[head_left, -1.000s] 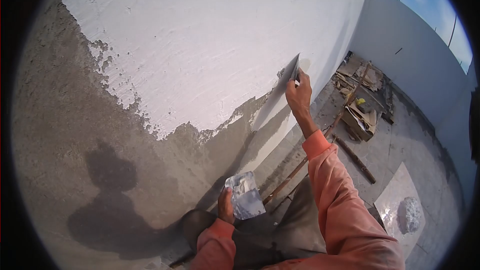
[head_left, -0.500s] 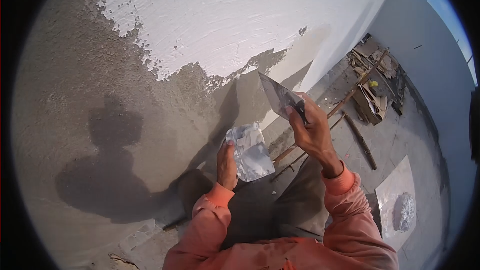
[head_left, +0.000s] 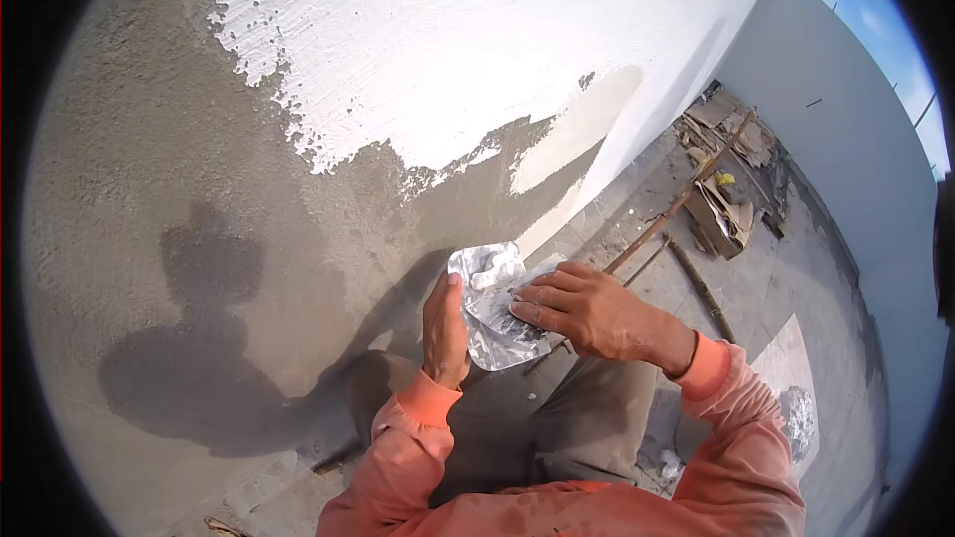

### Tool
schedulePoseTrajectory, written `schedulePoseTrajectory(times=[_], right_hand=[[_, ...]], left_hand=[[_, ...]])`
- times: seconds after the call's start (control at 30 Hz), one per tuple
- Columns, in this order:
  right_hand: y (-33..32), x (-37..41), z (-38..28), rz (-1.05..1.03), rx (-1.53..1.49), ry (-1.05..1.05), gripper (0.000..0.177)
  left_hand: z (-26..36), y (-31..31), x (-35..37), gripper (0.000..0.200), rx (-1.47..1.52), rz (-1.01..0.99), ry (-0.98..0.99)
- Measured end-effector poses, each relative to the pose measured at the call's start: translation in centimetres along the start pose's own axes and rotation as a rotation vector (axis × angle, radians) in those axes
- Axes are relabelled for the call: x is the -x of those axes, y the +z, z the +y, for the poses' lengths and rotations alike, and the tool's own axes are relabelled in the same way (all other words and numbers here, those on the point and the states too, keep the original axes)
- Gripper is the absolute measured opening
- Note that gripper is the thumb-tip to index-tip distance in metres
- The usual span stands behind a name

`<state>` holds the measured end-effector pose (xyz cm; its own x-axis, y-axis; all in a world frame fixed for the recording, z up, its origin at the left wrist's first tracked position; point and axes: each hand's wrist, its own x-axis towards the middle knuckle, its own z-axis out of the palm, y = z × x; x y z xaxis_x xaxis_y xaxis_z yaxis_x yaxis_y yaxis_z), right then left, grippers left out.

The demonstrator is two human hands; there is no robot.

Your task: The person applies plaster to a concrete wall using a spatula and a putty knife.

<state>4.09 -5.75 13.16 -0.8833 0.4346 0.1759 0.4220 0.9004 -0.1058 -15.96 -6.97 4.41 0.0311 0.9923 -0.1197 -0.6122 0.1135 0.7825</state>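
A flat metal plate (head_left: 479, 346) with white paste on its upper part is held at its left edge by my left hand (head_left: 445, 330). My right hand (head_left: 589, 312) grips a metal scraper blade (head_left: 494, 314), which lies against the plate's face; its far edge is partly hidden by my fingers. Ahead stands a wall with rough white coating (head_left: 428, 50) above bare grey plaster (head_left: 149, 149). The coating ends in a ragged lower border.
Wooden poles (head_left: 701, 288) and a torn cardboard box (head_left: 724, 217) lie on the floor at right, near scrap pieces. A pale board (head_left: 786, 358) carries a lump wrapped in plastic (head_left: 799, 423). Another wall (head_left: 806, 70) rises at the far right.
My right hand has come down and left, bringing the scraper from near the wall onto the plate. My left hand still holds the plate. The view has shifted slightly.
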Motion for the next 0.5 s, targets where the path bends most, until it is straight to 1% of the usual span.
schedulePoseTrajectory(times=[0.07,0.17,0.27,0.33,0.37,0.43,0.5], right_hand=[[-0.2,0.4,0.7,-0.050,-0.038,-0.020,0.049],[-2.3,1.1,1.9,-0.197,-0.113,-0.005,0.049],[-4.8,2.6,3.7,-0.308,-0.411,0.167,0.039],[-5.6,4.6,6.6,-0.203,-0.532,0.412,0.030],[-5.7,5.7,7.9,-0.146,-0.591,0.529,0.025],[-4.5,7.5,10.5,0.317,-0.954,0.777,0.019],[-3.2,7.5,14.3,0.827,-1.221,0.694,0.019]], left_hand=[[-1.2,-0.5,-0.6,0.042,-0.054,0.008,-0.008],[-2.1,-0.4,-1.3,0.042,-0.102,0.036,-0.039],[-1.8,0.1,-2.1,0.040,-0.104,0.069,-0.085],[-1.1,1.1,-2.9,0.038,-0.043,0.071,-0.122],[-1.0,1.0,-3.1,0.038,-0.078,0.048,-0.124],[-1.1,0.4,-3.2,0.039,-0.150,0.007,-0.125],[-1.8,-0.5,-3.0,0.039,-0.148,-0.036,-0.109]])
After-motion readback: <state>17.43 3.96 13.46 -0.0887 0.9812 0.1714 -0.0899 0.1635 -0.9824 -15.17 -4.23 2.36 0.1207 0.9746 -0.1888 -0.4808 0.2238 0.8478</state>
